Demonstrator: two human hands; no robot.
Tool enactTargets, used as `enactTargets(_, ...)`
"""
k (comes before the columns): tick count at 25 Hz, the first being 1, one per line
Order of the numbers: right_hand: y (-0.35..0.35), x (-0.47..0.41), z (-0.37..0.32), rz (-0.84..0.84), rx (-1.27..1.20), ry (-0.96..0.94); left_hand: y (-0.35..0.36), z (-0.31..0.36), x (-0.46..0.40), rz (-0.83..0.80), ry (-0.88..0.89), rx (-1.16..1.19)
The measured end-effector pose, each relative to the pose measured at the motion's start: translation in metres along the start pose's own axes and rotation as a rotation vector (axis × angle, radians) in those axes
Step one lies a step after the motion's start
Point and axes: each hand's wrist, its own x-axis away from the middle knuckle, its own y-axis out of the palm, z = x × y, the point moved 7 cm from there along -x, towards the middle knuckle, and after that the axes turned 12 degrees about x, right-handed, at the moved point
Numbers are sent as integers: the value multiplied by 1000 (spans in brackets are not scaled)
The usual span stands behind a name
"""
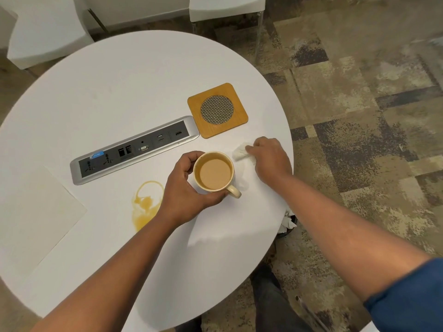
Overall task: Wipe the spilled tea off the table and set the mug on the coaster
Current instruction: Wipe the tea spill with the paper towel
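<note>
A cream mug of milky tea stands on the round white table, its handle pointing toward the near right. My left hand wraps around the mug's left side. A yellow-brown tea spill lies on the table just left of my left wrist. My right hand presses on a crumpled white tissue right of the mug. A square wooden coaster with a woven metal centre sits beyond the mug, bare.
A silver power and data socket strip is set into the table left of the coaster. A white sheet of paper lies at the near left. White chairs stand beyond the table. Patterned carpet lies to the right.
</note>
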Motion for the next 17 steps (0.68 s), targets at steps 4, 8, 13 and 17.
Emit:
enactTargets(4,8,13,-27,-17,-81,-187,-2,0,-1,-3,9,1)
enactTargets(8,11,47,-30,-48,-164,-302,-3,5,-2,-6,16,-2)
enactTargets(13,15,83,-26,-265,-164,-348,-2,10,1,-6,15,7)
enactTargets(17,0,67,8,-344,-260,-126,-2,10,7,-14,8,1)
